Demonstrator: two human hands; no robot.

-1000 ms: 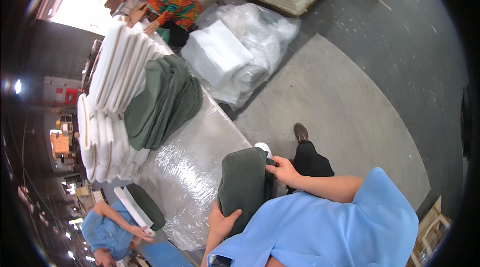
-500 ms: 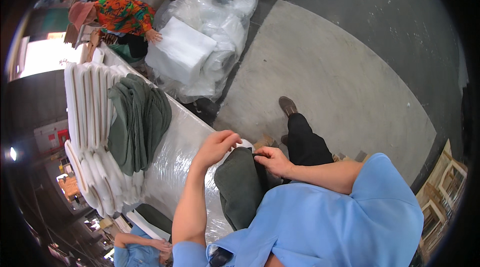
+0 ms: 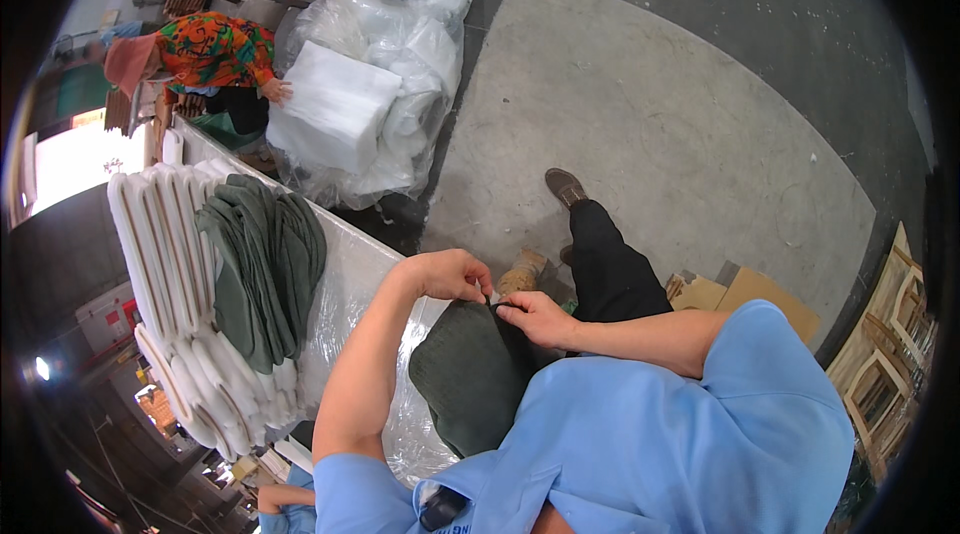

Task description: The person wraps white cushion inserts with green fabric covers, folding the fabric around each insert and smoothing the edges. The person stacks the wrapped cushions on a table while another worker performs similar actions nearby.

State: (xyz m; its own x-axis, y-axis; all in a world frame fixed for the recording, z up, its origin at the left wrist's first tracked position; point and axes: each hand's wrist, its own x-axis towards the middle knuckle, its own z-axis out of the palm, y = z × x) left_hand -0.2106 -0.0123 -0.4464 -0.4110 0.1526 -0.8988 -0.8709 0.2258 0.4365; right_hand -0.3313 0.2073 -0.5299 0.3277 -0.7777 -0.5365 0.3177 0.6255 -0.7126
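A dark green fabric-covered cushion [image 3: 462, 374] lies at the near edge of the plastic-wrapped table, against my body. My left hand [image 3: 455, 276] reaches over its far end, thumb and fingers pinched on the cover's edge. Close beside it, my right hand [image 3: 538, 320] grips the dark edge of the same cover. The fingertips of both hands almost meet there, and the small part between them is too fine to make out. A bit of white filling shows beside the fingertips.
Left on the table [image 3: 350, 279] stand white padded pieces [image 3: 165, 254] in a row, with folded green covers [image 3: 265, 269] against them. Beyond, a co-worker [image 3: 215, 49] touches white padding in a clear bag [image 3: 370, 84]. Cardboard [image 3: 765, 299] and wooden frames [image 3: 885, 384] lie at right.
My left hand, raised with loose fingers before, has come down and in to pinch the cover's edge beside my right hand. The view has shifted slightly.
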